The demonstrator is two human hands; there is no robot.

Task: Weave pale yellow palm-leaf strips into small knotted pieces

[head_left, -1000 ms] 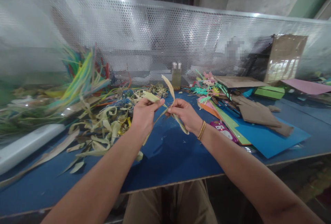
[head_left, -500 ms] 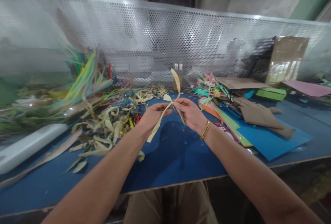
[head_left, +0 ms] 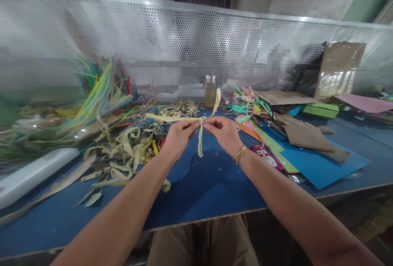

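Both hands meet over the middle of the blue table (head_left: 211, 192), pinching pale dried leaf strips (head_left: 200, 139) that cross at a small knot between the fingertips. My left hand (head_left: 181, 135) is closed on the strips from the left, where one long end sticks out past the knuckles. From the right, my right hand (head_left: 224, 133), with a gold bracelet at the wrist, pinches them close to the knot. One end rises up to the right and another hangs down. The finer detail of the knot is too small to make out.
Loose dried leaf strips (head_left: 125, 151) lie at left, beside a white plastic piece (head_left: 39, 173) and a bundle of coloured strands (head_left: 98, 89). A jar (head_left: 210, 92) stands at the back. Blue card (head_left: 325, 163), brown cardboard (head_left: 307, 133) and a purple packet (head_left: 267, 157) lie at right.
The crossed strips have turned: the end that pointed down to the left now hangs straight down, and a long end points left. My fingers have drawn in closer around the knot.
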